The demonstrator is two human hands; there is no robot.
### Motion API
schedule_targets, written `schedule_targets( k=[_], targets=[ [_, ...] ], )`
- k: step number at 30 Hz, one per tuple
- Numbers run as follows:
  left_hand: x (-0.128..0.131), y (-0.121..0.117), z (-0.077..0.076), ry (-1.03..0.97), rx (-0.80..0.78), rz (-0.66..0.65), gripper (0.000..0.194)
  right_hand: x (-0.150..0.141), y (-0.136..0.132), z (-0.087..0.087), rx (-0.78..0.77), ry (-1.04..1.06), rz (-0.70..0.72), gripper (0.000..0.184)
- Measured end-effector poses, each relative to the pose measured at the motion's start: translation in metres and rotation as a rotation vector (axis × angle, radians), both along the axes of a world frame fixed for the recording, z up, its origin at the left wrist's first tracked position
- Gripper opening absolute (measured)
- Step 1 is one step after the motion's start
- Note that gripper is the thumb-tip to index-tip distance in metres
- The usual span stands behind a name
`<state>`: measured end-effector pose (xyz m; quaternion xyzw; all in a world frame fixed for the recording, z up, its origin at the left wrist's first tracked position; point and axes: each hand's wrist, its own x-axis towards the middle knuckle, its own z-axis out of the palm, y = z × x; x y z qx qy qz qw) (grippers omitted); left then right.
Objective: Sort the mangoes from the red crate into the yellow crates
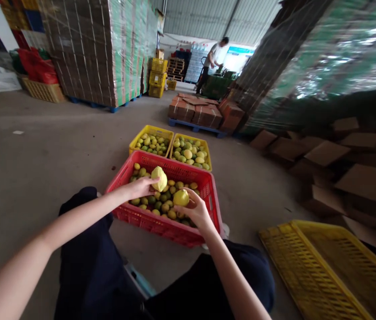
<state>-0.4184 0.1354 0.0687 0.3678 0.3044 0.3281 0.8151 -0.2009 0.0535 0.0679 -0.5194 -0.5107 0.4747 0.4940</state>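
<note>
1. Left hand (142, 186): fingers closed around a pale yellow, lumpy, rounded fruit (159, 179), held above the left-centre part of the red crate.
2. Right hand (198, 210): thumb and fingers curled around a yellow, smooth, rounded fruit (181, 198), held above the right-centre part of the same crate. The two held fruits are near each other but apart.
3. Red slatted plastic crate (159, 229): on the grey concrete floor (84, 146) before the person's knees; contains loose green and yellow fruits (164, 207).
4. Two smaller yellow plastic crates (209, 155): side by side just beyond the red crate, both loaded with green-to-yellow fruits.
5. Large yellow slatted plastic crate (317, 271): on the right, near open brown cardboard boxes (328, 153).
6. Background: flat brown cartons (196, 111) on a blue pallet (191, 126); a co-worker (215, 58) stands beyond.
</note>
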Motion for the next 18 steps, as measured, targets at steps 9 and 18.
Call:
schedule_targets(
  k=[9,18],
  targets=[
    [0.026,0.055,-0.037,0.368,0.655,0.077,0.071,0.009,0.072,-0.028,0.083,0.009,-0.161,0.054],
    [0.036,0.047,-0.087,0.439,0.556,0.123,0.070,0.013,0.078,-0.065,0.087,-0.175,-0.218,0.052]
  ],
)
